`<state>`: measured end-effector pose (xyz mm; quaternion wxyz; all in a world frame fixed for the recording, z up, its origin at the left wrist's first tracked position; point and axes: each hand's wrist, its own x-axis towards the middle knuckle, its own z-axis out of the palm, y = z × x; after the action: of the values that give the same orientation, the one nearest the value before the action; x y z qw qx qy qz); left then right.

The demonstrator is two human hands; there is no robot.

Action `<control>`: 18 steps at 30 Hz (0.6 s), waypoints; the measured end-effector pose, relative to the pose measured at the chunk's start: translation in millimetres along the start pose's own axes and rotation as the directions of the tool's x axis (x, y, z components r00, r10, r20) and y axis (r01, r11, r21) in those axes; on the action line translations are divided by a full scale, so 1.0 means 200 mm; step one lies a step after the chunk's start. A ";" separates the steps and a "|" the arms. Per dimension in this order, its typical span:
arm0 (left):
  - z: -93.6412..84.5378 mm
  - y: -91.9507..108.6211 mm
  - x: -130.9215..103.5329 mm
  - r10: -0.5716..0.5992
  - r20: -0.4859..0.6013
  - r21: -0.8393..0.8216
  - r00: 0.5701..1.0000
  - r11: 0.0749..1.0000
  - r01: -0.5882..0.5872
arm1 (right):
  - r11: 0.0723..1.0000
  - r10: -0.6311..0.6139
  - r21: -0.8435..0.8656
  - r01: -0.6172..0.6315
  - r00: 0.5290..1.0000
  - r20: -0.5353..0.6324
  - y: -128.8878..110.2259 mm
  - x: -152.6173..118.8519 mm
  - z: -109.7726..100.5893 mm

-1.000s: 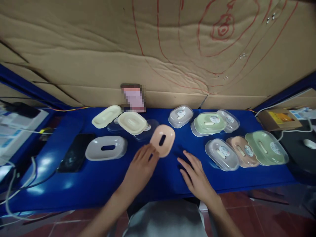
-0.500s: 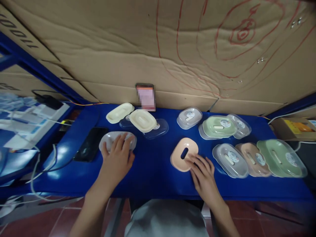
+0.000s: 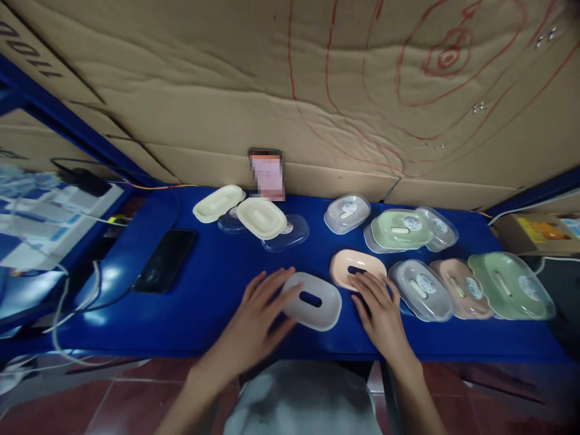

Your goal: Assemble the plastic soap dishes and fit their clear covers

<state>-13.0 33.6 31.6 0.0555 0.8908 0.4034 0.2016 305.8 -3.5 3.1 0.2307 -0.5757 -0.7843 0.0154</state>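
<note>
A grey oval dish-like piece (image 3: 324, 308) with a dark slot through its middle lies on the blue table in front of me. My left hand (image 3: 265, 308) is at its left end, fingers spread and somewhat blurred, the fingertips over the rim. Just behind and to the right is a similar peach piece (image 3: 347, 261) with a slot. Across its front right part lie the outstretched fingers of my right hand (image 3: 378, 305); they cover some of the slot. Neither hand is closed round its piece.
Cream oval trays (image 3: 263, 219) rest partly on clear lids (image 3: 292, 234) at the back. Several lidded dishes in grey, peach and green (image 3: 512, 284) stand to the right. A black phone (image 3: 165, 261) lies left; another phone (image 3: 268, 175) leans on the cardboard wall (image 3: 199, 121).
My left hand has brought the grey piece from the left to the middle of the table. The peach piece has turned and shifted back to the right under my right hand.
</note>
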 end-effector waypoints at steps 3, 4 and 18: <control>-0.02 -0.29 0.13 -0.120 -0.162 0.131 0.980 0.981 0.142 | 1.000 -0.010 0.001 0.010 0.999 -0.049 0.02 -0.04 -0.01; -0.02 -0.38 0.17 -0.174 -0.165 0.179 0.971 0.963 0.203 | 1.000 -0.004 0.004 0.005 0.997 -0.078 0.01 -0.05 -0.02; -0.15 0.04 -0.18 -0.132 -0.612 0.008 0.780 0.985 0.173 | 0.953 -0.018 0.299 0.052 0.993 -0.115 -0.50 0.02 0.13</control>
<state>-40.7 0.2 48.9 -0.0896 0.7442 0.4764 0.4595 204.9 -27.6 9.6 0.3593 -0.5197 -0.7688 0.0990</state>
